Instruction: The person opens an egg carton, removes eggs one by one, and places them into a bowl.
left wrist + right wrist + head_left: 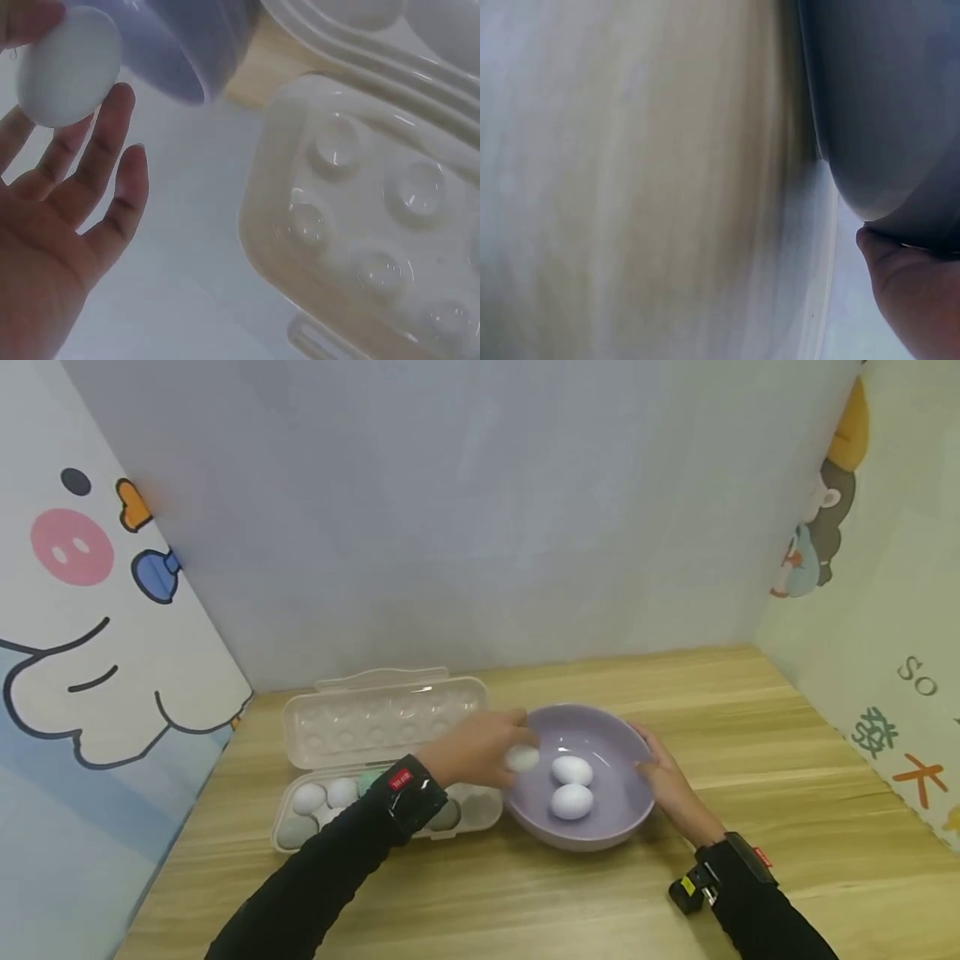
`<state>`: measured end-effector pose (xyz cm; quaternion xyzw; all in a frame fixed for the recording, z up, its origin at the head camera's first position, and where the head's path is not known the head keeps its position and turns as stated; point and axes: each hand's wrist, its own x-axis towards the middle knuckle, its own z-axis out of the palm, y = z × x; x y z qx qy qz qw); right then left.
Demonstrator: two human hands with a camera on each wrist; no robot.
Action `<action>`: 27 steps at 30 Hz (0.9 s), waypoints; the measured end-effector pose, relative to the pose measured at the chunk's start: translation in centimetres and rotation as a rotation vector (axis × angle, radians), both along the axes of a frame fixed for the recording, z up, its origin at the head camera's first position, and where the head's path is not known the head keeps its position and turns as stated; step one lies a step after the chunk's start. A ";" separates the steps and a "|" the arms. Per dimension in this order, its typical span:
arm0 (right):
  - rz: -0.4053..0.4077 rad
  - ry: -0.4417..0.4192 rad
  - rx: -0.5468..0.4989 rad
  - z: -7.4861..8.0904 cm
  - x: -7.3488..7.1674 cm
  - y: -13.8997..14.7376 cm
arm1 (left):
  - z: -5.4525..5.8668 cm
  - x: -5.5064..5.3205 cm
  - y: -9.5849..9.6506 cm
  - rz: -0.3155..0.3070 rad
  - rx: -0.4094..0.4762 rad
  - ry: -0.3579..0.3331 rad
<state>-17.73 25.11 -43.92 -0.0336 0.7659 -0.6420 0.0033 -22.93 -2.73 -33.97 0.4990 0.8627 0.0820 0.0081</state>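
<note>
Grey "SO" [918, 677] marks the wall [862, 635]; left hand [480, 750] pinches an egg [522, 758].

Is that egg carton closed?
No, the head view shows its lid tipped back, with eggs visible in the base.

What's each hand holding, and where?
Left hand: white egg, between thumb and fingertips, contact partly hidden. Right hand: purple bowl, by its right rim.

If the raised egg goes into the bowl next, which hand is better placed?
Likely the left hand: it holds the raised egg at the left rim of the purple bowl, while the right hand holds the bowl's right side.
</note>
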 end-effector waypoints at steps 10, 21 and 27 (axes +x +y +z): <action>-0.008 0.001 0.000 -0.2 0.0 -0.2 | -2.4 -1.2 2.0 0.017 -0.087 0.021; -0.012 0.000 -0.012 -0.1 -0.1 -0.2 | -3.9 -1.6 3.4 0.029 -0.197 0.104; -0.012 0.001 -0.021 -0.2 -0.1 -0.1 | -4.7 -1.7 3.9 0.042 -0.211 0.131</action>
